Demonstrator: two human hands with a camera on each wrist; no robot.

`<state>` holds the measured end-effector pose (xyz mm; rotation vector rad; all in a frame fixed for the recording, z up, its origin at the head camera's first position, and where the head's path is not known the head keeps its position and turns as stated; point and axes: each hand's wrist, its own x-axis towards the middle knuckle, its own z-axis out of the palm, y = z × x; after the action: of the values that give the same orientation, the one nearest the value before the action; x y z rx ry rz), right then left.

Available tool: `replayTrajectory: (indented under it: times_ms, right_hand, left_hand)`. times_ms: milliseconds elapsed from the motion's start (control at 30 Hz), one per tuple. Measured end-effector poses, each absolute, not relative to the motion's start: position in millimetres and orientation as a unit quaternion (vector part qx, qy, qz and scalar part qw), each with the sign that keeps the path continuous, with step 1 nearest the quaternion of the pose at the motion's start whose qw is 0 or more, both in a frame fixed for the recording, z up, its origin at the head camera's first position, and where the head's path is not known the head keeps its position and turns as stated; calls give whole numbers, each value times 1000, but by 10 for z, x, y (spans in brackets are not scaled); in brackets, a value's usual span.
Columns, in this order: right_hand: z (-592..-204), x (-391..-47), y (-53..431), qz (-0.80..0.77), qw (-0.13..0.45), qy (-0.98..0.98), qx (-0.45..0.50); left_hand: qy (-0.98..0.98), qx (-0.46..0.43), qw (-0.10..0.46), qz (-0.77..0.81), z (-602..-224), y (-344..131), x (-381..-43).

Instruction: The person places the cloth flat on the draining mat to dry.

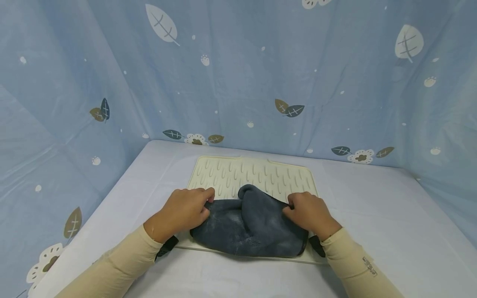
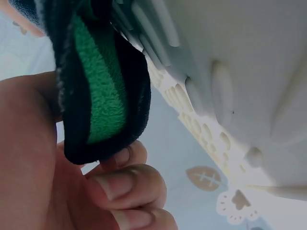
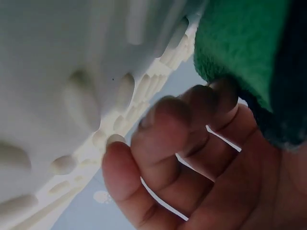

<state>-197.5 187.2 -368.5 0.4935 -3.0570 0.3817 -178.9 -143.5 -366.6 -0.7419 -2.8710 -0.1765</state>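
A dark blue-grey cloth (image 1: 261, 227), folded and bunched up in the middle, is held over the cream ridged mat (image 1: 238, 174). My left hand (image 1: 188, 209) pinches its left end between thumb and fingers. At the opposite end, my right hand (image 1: 308, 211) grips the cloth's upper right corner. The left wrist view shows a green fuzzy inner side of the cloth (image 2: 103, 91) with a dark border, beside my curled left fingers (image 2: 129, 187). Green fabric also lies against my right fingers (image 3: 163, 129) in the right wrist view. Part of the mat is hidden under the cloth.
The mat lies on a table with a white cover (image 1: 372, 215). A blue curtain (image 1: 238, 82) printed with leaves and flowers surrounds the table at the back and sides. Dark straps (image 1: 167, 246) are at both wrists, below cream sleeves.
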Motion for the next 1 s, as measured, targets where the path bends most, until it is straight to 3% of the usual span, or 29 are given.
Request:
replayTrajectory:
  times_ms: [433, 767, 1000]
  right_hand:
    - [-3719, -1985, 1871, 115, -30, -979, 168]
    - [-3708, -1986, 1862, 123, -12, -972, 199]
    - [-3678, -1982, 1852, 133, 5, -976, 172]
  left_hand:
    - [-953, -266, 135, -45, -3682, -1452, -1763]
    - [-965, -241, 94, -42, -3671, -1427, -1798]
    - [-959, -243, 133, -63, -3671, -1449, -1792]
